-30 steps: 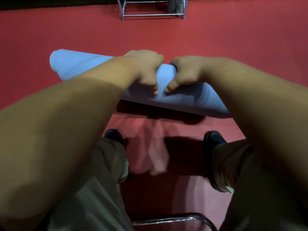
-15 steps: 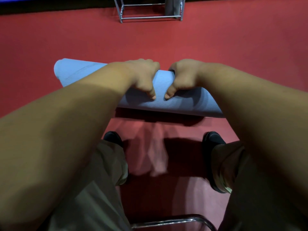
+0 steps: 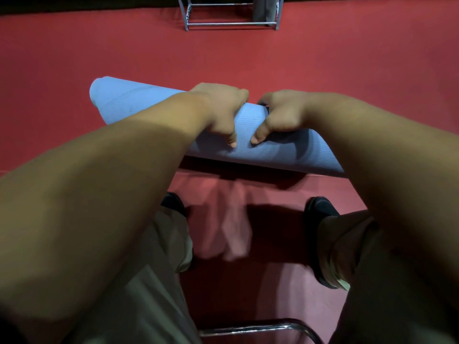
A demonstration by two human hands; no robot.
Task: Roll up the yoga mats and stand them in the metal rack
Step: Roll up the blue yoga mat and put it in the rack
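A rolled light-blue yoga mat [image 3: 129,103] lies crosswise in front of me, lifted above the red floor. My left hand [image 3: 221,110] grips the roll near its middle, fingers curled over the top and thumb on the near side. My right hand [image 3: 280,115] grips it right beside the left in the same way. The mat's right end is hidden behind my right forearm. The metal rack [image 3: 231,23] stands at the far edge of the floor, with a dark rolled mat [image 3: 263,8] upright in its right part.
Red floor [image 3: 347,58] stretches between me and the rack. My two dark shoes [image 3: 320,209] and trouser legs are below the mat. A chrome tube [image 3: 260,327] curves across the bottom of the view, close behind my feet.
The rolled mat and both hands stayed together and shifted only slightly in the view, first down, then back up a little; the grip is unchanged. The rack sits a bit lower in view.
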